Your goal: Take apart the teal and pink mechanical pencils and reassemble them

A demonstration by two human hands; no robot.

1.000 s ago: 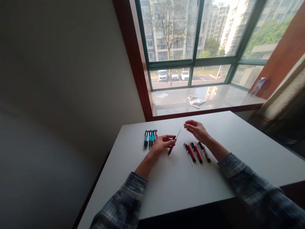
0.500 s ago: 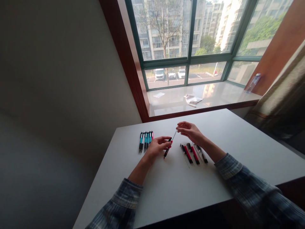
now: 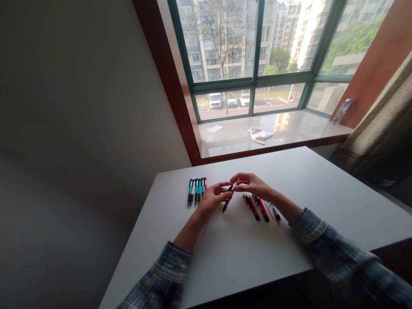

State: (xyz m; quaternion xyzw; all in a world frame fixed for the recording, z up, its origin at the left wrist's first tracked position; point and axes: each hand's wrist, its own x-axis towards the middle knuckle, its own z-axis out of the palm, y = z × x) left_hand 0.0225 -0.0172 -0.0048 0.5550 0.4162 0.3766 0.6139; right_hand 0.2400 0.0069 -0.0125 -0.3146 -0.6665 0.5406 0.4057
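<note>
My left hand is closed on a red and black pen barrel, which slants with its tip down toward the table. A thin pen refill sticks up from the barrel's upper end. Fingers of my right hand are pinched at this refill, close beside the left fingertips. Just below the right hand lie loose pen parts: red and black barrels, black pieces and thin refills. Left of my left hand, several pens, mostly blue and black, stand in a neat row on the tabletop, partly covered by that hand.
The white table meets a wall on the left and a window sill behind. On the sill are a crumpled cloth, a piece of paper and a clear bottle. A curtain hangs at the right.
My right hand has come down and left, from the refill's top end to near the barrel. Less of the refill shows above the barrel. My left hand has stayed nearly still.
</note>
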